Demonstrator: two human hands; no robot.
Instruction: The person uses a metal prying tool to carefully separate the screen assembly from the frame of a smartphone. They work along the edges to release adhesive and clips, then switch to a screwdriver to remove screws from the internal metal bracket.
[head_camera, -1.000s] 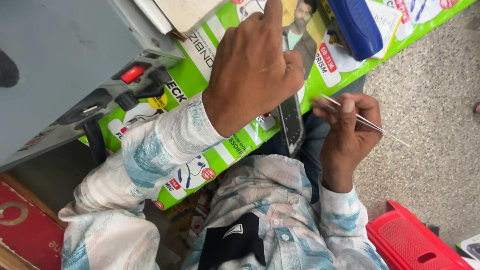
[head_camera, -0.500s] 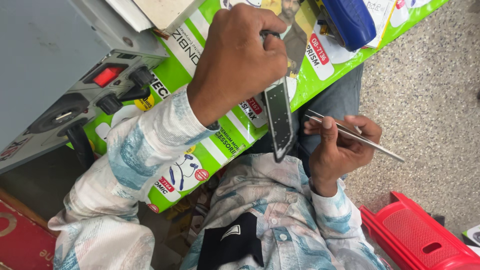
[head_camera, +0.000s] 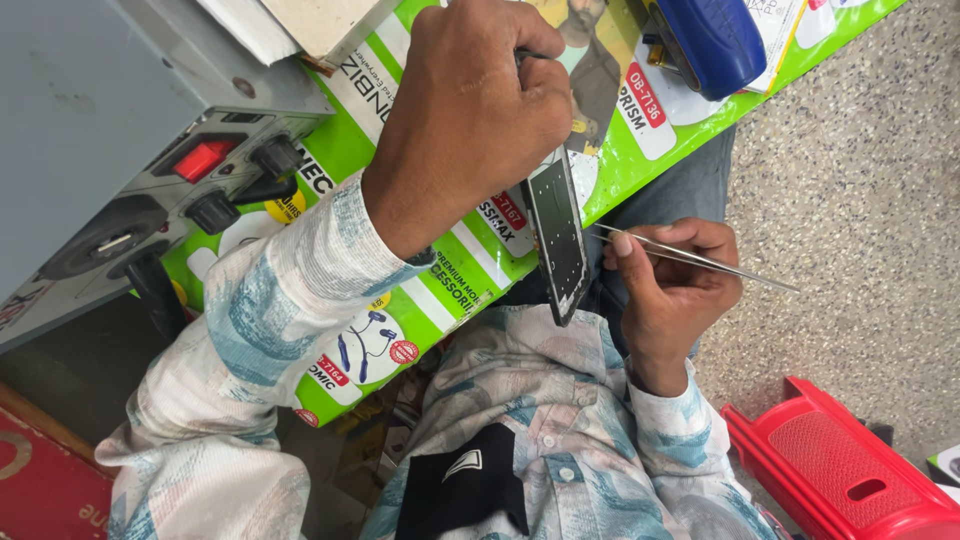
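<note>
The left hand (head_camera: 480, 110) grips the top of a thin dark rectangular phone panel (head_camera: 557, 235), holding it on edge over the near edge of the green printed table (head_camera: 400, 300). The right hand (head_camera: 675, 285) pinches slim silver metal tweezers (head_camera: 700, 258), tips touching the panel's side. Held only at its top, the panel could twist or slip under tweezer pressure, scratching it or dropping it onto the lap.

One head-worn camera looks steeply down, close over the person's chest and lap, across the green table (head_camera: 640, 170) edge to the speckled floor (head_camera: 850, 150).
</note>
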